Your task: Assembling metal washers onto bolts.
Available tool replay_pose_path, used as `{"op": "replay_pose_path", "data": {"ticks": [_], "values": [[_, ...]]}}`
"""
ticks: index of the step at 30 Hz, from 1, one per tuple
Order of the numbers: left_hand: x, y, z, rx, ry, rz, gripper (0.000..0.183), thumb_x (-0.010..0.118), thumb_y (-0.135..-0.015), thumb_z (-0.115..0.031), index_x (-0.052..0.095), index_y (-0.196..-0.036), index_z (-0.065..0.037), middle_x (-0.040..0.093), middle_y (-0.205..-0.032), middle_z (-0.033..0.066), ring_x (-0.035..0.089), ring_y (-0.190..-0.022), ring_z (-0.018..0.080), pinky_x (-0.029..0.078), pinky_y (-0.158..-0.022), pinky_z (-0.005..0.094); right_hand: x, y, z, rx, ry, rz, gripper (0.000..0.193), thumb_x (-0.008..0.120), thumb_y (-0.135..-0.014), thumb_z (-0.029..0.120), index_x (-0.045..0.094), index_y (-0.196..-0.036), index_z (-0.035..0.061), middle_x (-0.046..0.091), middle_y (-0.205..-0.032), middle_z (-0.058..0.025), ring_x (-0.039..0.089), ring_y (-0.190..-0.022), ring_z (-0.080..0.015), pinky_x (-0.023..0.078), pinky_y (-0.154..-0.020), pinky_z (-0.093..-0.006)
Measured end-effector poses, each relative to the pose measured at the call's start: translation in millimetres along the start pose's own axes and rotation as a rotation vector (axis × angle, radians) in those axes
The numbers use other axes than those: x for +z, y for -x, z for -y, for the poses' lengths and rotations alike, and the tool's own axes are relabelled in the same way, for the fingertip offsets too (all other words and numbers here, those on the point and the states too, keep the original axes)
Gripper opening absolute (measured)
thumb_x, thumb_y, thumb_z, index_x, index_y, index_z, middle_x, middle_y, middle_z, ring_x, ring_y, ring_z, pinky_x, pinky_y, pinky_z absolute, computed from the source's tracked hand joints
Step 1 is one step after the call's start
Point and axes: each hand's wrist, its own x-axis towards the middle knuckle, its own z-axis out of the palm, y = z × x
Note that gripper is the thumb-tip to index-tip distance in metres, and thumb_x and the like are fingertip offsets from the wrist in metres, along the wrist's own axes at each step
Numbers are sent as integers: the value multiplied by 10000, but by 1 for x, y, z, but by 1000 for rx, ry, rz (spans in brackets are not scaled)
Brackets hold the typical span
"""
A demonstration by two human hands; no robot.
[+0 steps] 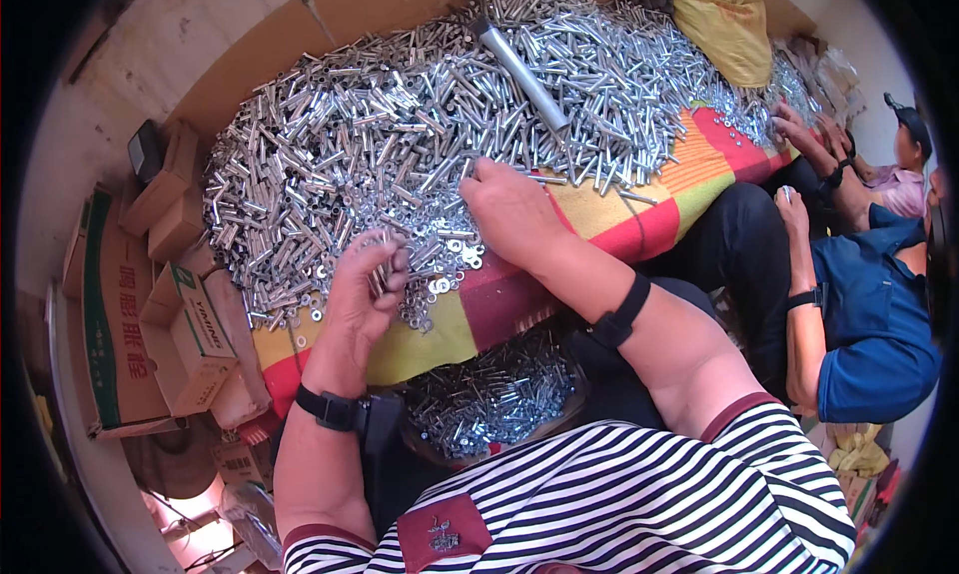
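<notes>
Silvery metal pieces [340, 124] are lying in a wide heap on a checked cloth [649, 229], in front of both hands. The left hand [375, 274] is standing upright above its forearm, and its bent fingers are holding several short metal tubes [380, 272]. From the lower right, the right forearm is lying slantwise; the right hand [511, 212] is keeping its fingers narrow and folded at the heap's near edge, but I cannot tell what it is gripping. Loose washers [440, 286] are lying between the hands. At left, a large carton [130, 319] is showing red characters beside a green strip, and a smaller box [200, 346] is bearing green and dark lettering.
</notes>
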Motion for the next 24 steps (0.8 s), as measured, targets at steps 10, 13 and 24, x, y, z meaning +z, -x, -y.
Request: {"op": "replay_pose_path", "data": {"ticks": [10, 13, 24], "values": [[3, -17, 9, 745, -1652, -174, 244, 770, -692, -172, 664, -851, -20, 631, -697, 180, 628, -661, 341, 485, -618, 390, -14, -5, 11, 213, -164, 200, 115, 573, -862, 105, 492, -886, 27, 604, -802, -154, 608, -729, -365, 475, -626, -454], [3, -19, 3, 670, -1647, -181, 212, 758, -723, -157, 648, -826, -9, 637, -680, 136, 618, -604, 279, 480, -592, 369, -5, 7, 8, 206, -365, 56, 137, 593, -865, 110, 508, -904, 10, 617, -771, -164, 619, -695, -331, 470, -598, -426], [-1, -12, 3, -78, 144, 64, 114, 584, -909, -130, 523, -836, -68, 461, -670, -14, 365, -444, 33, 241, -325, 161, -29, 26, 35, 226, -990, -150, 167, 633, -806, -27, 595, -969, -28, 616, -778, -73, 627, -666, -126, 461, -503, -263]]}}
